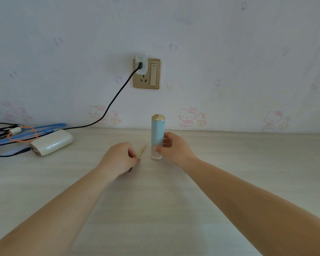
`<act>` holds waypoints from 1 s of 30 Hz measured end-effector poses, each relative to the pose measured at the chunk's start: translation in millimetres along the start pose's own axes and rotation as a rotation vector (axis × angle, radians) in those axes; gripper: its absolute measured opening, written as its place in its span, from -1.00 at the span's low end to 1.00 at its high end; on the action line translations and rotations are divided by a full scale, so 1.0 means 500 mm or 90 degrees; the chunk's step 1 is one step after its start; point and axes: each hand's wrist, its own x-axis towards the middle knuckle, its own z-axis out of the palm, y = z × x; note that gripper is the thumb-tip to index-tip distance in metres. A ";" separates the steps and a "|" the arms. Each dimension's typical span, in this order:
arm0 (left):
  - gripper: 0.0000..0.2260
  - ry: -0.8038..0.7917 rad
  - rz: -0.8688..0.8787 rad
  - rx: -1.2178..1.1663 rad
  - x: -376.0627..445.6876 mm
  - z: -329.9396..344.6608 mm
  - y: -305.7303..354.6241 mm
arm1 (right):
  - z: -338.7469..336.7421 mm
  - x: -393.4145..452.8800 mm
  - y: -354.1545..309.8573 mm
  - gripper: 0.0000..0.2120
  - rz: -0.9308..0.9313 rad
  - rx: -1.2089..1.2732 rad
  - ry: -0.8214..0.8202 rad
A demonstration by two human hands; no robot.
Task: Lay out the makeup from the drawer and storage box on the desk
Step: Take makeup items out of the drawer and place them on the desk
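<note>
Pinching a thin yellow stick (142, 150) at centre frame, the left hand (118, 158) has it angled low over the worktop (248, 172). Just right, the right hand (174, 148) wraps the upright blue bottle (157, 133): probably glass, slippery, best held mid-body.

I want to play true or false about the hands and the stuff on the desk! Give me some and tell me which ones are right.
1. The right hand holds the blue bottle standing upright on the desk. True.
2. The blue bottle has a red cap. False: its cap is gold.
3. The left hand pinches a thin yellowish stick. True.
4. The black cable is plugged into the wall socket. True.
5. The white power bank lies to the right of the bottle. False: it lies to the left, by the cables.
</note>
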 end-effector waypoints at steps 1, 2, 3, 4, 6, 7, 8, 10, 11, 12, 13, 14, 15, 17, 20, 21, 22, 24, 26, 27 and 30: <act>-0.84 0.016 0.009 0.003 -0.002 -0.002 0.002 | -0.002 -0.004 0.001 -0.53 -0.002 0.006 -0.002; -0.82 0.037 0.018 0.001 -0.007 -0.005 0.007 | -0.007 -0.010 0.001 -0.48 -0.004 0.010 0.004; -0.80 0.057 0.029 -0.012 -0.014 -0.011 0.015 | -0.016 -0.018 0.001 -0.45 -0.006 0.016 0.019; -0.80 0.073 0.045 -0.037 -0.022 -0.017 0.027 | -0.028 -0.029 0.001 -0.46 -0.009 0.025 0.044; -0.80 0.081 0.081 -0.109 -0.048 -0.033 0.063 | -0.058 -0.057 0.002 -0.55 -0.031 0.059 0.099; -0.81 0.070 0.102 -0.147 -0.066 -0.040 0.090 | -0.079 -0.079 0.005 -0.61 -0.044 0.075 0.126; -0.82 0.053 0.120 -0.181 -0.084 -0.048 0.112 | -0.094 -0.095 0.008 -0.67 -0.057 0.084 0.141; -0.84 0.004 0.167 -0.237 -0.122 -0.056 0.164 | -0.137 -0.140 0.019 -0.74 -0.081 0.081 0.166; -0.85 -0.016 0.191 -0.256 -0.140 -0.057 0.189 | -0.160 -0.164 0.022 -0.74 -0.093 0.074 0.177; -0.86 -0.032 0.214 -0.265 -0.152 -0.055 0.208 | -0.182 -0.183 0.026 -0.72 -0.104 0.073 0.187; -0.87 -0.052 0.235 -0.268 -0.168 -0.046 0.235 | -0.212 -0.213 0.031 -0.71 -0.110 0.071 0.202; -0.88 -0.067 0.253 -0.267 -0.178 -0.036 0.256 | -0.239 -0.239 0.035 -0.71 -0.111 0.071 0.214; -0.88 -0.083 0.270 -0.268 -0.189 -0.019 0.282 | -0.272 -0.274 0.038 -0.72 -0.106 0.059 0.227; -0.87 -0.115 0.305 -0.260 -0.207 0.010 0.323 | -0.323 -0.335 0.042 -0.74 -0.097 0.046 0.241; -0.86 -0.200 0.367 -0.248 -0.257 0.084 0.417 | -0.421 -0.468 0.079 -0.71 -0.075 0.003 0.294; -0.86 -0.215 0.389 -0.244 -0.269 0.099 0.438 | -0.443 -0.496 0.086 -0.70 -0.067 -0.015 0.308; -0.87 -0.244 0.420 -0.239 -0.295 0.130 0.474 | -0.476 -0.545 0.103 -0.68 -0.045 -0.041 0.329; -0.88 -0.280 0.480 -0.210 -0.344 0.178 0.541 | -0.531 -0.628 0.127 -0.68 -0.017 -0.084 0.354; -0.85 -0.315 0.534 -0.177 -0.398 0.225 0.603 | -0.581 -0.709 0.152 -0.67 0.014 -0.113 0.385; -0.84 -0.332 0.556 -0.162 -0.427 0.246 0.632 | -0.605 -0.748 0.165 -0.67 0.025 -0.125 0.400; -0.82 -0.386 0.590 -0.127 -0.487 0.297 0.687 | -0.658 -0.833 0.198 -0.63 0.044 -0.158 0.451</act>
